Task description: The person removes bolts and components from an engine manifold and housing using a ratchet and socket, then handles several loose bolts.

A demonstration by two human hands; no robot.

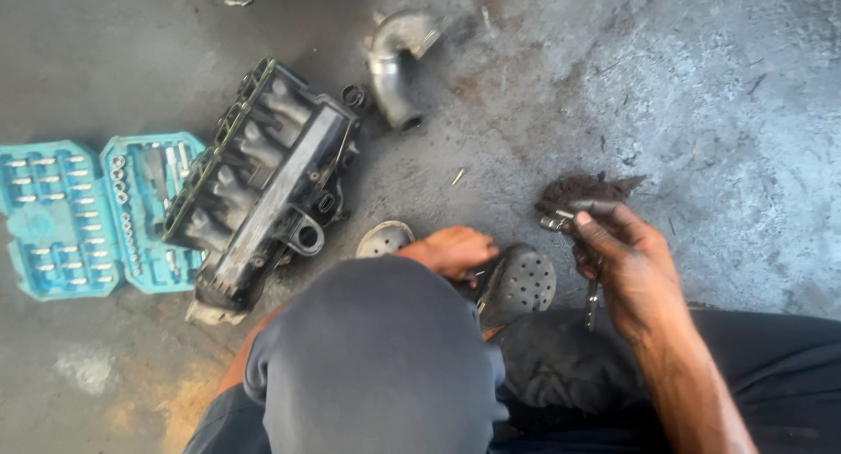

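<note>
My right hand (626,261) grips a small metal tool (593,303) whose shaft points down, together with a dark dirty rag (583,191) bunched at its top end. My left hand (455,248) reaches down to the concrete floor between my feet, fingers curled near the ground beside my grey perforated clog (521,283); whether it holds anything is hidden. My bent knee in dark trousers (377,358) covers the left arm.
A black intake manifold (263,183) lies on the floor to the left. Beside it an open turquoise socket set case (79,213). A curved metal pipe elbow (394,60) lies further off. A second perforated clog (384,238) peeks out by the knee.
</note>
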